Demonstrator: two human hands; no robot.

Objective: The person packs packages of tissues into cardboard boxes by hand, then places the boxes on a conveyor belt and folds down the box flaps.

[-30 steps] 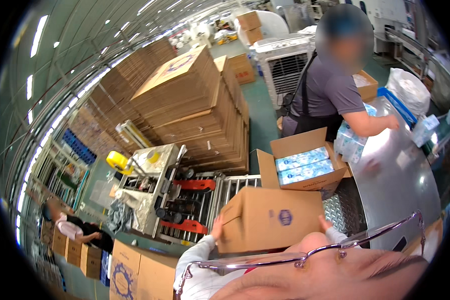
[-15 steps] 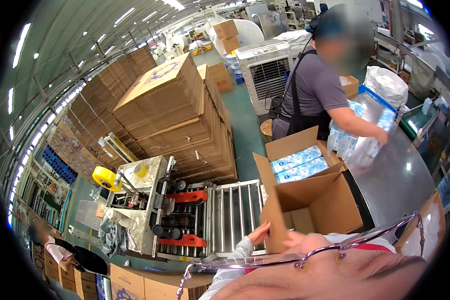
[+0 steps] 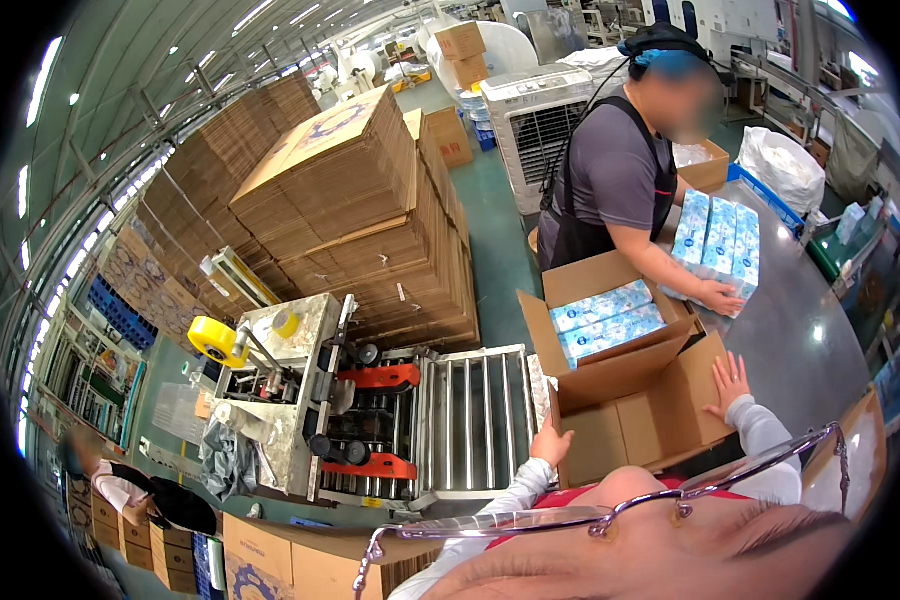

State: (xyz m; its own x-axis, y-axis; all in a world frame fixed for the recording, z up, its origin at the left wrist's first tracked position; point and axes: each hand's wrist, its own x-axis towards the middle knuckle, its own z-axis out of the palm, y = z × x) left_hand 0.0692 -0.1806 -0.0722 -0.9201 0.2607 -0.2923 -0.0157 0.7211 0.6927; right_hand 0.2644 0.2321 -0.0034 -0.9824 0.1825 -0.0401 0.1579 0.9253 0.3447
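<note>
An open cardboard box [image 3: 660,420] stands right in front of me, with nothing seen inside it. My left hand [image 3: 550,443] grips the box's left edge, thumb toward the inside. On the opposite side, my right hand [image 3: 729,387] lies against the right wall with its fingers spread. Just beyond stands a second open box [image 3: 595,272] holding blue-and-white tissue packs [image 3: 610,322]. A co-worker [image 3: 615,165] stands behind it, both arms around a bundle of similar tissue packs [image 3: 715,240] over the metal table.
A metal table [image 3: 810,340] curves along the right. To the left lie a roller conveyor [image 3: 475,420] and a taping machine [image 3: 280,400] with a yellow tape roll [image 3: 215,340]. Tall stacks of flat cardboard [image 3: 370,230] rise behind. An air cooler [image 3: 540,125] stands beside the co-worker.
My right hand has come from the near side to the box's right wall and spread out. The near box now sits wider open. The co-worker has gathered the packs into a bundle.
</note>
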